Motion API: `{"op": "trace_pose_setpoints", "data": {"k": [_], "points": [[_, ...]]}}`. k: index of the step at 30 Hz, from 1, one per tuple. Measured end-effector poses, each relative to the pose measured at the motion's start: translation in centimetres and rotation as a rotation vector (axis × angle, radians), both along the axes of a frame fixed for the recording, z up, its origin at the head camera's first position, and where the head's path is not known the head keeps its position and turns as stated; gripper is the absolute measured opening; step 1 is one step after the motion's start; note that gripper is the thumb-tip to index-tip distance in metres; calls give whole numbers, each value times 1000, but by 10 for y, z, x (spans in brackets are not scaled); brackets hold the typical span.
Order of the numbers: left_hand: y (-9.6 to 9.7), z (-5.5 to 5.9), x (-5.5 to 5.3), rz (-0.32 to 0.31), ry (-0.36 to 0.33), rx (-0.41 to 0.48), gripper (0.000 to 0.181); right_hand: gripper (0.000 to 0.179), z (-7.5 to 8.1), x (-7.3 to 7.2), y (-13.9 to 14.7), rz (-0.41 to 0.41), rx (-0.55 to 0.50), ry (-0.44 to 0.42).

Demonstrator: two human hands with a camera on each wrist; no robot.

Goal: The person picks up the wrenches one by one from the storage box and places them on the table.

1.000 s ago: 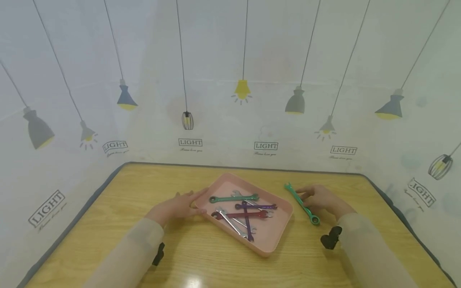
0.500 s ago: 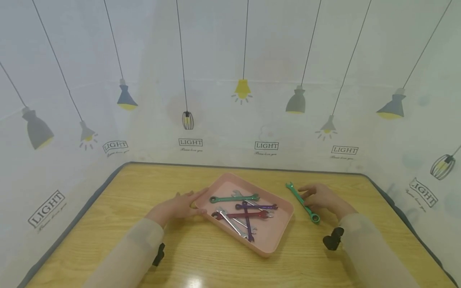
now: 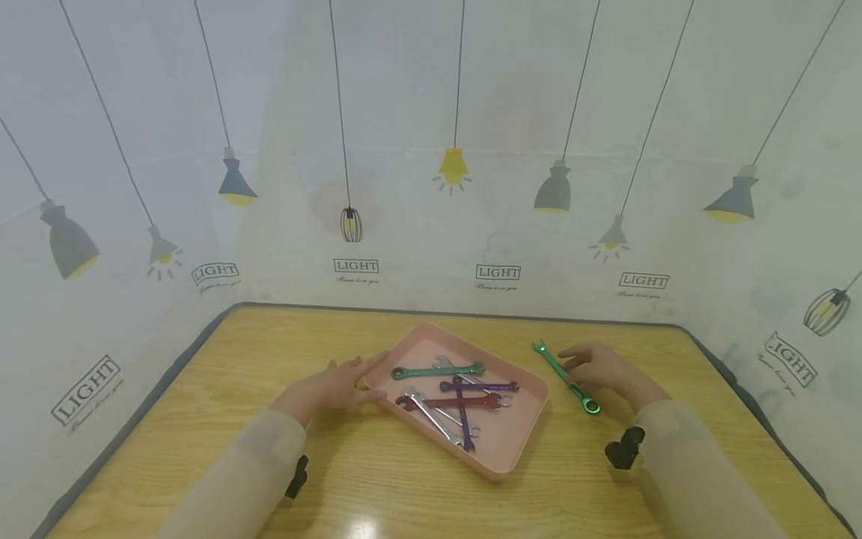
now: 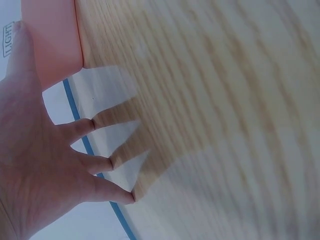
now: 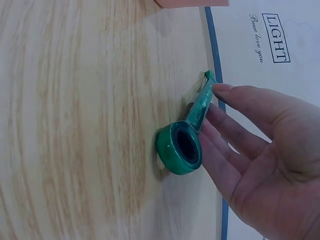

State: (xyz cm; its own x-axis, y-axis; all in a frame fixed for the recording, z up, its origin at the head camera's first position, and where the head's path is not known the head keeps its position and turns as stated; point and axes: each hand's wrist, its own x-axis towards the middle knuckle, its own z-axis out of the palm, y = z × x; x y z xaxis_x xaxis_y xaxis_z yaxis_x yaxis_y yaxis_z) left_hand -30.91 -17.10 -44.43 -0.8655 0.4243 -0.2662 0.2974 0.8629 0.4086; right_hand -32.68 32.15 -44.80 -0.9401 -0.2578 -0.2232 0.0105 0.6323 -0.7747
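On the right, my right hand (image 3: pixel 601 368) pinches a green combination wrench (image 3: pixel 561 374). Its thumb lies on the shank in the right wrist view, and the wrench's ring end (image 5: pixel 179 148) points toward that camera. My left hand (image 3: pixel 337 385) touches the left corner of a pink tray (image 3: pixel 518 442), its fingers spread. In the left wrist view, fingertips (image 4: pixel 129 196) rest on the table beside the tray's wall (image 4: pixel 56 37). Inside the tray lie a green wrench (image 3: pixel 438 371), a red wrench (image 3: pixel 454 403), purple wrenches (image 3: pixel 480 387) and silver wrenches (image 3: pixel 434 419), several crossing each other.
The wood-grain table (image 3: pixel 377 486) has a dark edge, with a pale wall covering (image 3: pixel 404 224) behind it and along both sides. Printed hanging lamps decorate this covering. Bare tabletop shows around the tray.
The green wrench at my right hand has turned slightly, its ring end shifting a little right and away. My left hand and the tray stay put.
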Motion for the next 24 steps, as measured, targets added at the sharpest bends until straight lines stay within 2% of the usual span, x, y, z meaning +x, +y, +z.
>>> {"op": "trace_pose_setpoints", "data": {"k": [16,24], "points": [[3,3,5,15,-3,13,78,53,15,11,-5,10,-44,14],[4,7,7,40,-19,10,78,52,29,18,-15,80,-18,64]]}}
